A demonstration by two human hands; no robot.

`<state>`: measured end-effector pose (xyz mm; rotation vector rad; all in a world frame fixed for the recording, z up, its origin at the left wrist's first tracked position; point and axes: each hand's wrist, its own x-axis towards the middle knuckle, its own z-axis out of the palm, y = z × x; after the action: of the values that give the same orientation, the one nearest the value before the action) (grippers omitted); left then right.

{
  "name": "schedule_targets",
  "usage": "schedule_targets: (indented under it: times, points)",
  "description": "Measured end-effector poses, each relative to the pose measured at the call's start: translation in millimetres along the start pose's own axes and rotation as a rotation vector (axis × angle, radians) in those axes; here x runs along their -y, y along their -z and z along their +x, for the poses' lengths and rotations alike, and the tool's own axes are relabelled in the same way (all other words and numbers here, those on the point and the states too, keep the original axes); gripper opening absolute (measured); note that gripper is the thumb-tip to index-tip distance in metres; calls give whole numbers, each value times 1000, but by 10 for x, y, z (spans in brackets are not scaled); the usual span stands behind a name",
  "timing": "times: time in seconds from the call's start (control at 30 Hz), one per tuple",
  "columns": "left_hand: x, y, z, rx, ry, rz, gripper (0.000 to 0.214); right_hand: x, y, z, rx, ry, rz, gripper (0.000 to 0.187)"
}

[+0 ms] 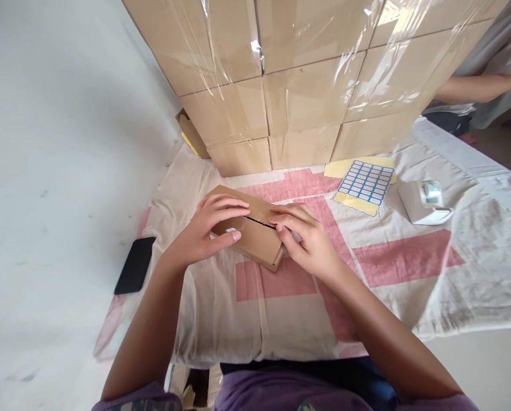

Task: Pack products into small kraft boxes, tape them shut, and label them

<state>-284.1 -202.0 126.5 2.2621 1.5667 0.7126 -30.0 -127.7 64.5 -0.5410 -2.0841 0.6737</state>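
A small brown cardboard box (258, 237) lies on the cloth-covered surface (281, 308) in front of me, its top flaps nearly meeting along a dark seam. My left hand (210, 228) rests on the box's left side, fingers curved over the top flap and thumb against the front face. My right hand (304, 237) presses on the right flap, fingertips at the seam and fingers held together. Both hands grip the box between them.
A wall of stacked cardboard cartons (307, 80) under clear plastic wrap stands behind. A sheet of blue-bordered labels (365, 185) and a small white device (424, 201) lie to the right. A black phone (134, 265) lies at the left. Another person's arm (473, 88) shows at far right.
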Motion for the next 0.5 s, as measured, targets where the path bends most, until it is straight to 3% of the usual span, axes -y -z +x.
schedule_targets:
  times: [0.23,0.37,0.5]
  points:
    - [45,49,11,-34,5,-70,38,-5,29,-1,7,18,7,22]
    - [55,17,-57,-74,-36,61,40,-20,40,-16,29,39,-11,20]
    - [123,-76,-104,-29,-44,229,46,-39,25,-29,35,44,-30,21]
